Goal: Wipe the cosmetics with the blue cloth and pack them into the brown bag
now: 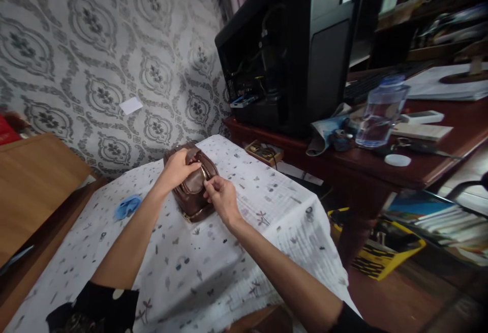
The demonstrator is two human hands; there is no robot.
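Observation:
A small brown leather bag (196,208) with gold-coloured zippers sits on a white printed cloth (183,282). My left hand (178,168) grips the bag's top beside its handle, the thumb stretched along the zipper (204,169). At the zipper's near end my right hand (223,195) is closed in a pinch on what looks like the zipper pull, which the fingertips mostly hide. A crumpled blue cloth (128,206) lies to the left of the bag, apart from both hands.
On the right, a dark red desk (430,170) carries a black computer case (282,68), a clear water bottle (382,112) and a white cap (397,160). Beneath it stands a yellow-and-black bag (375,256). A brown board (41,180) leans at the left. Patterned wallpaper (125,33) covers the wall.

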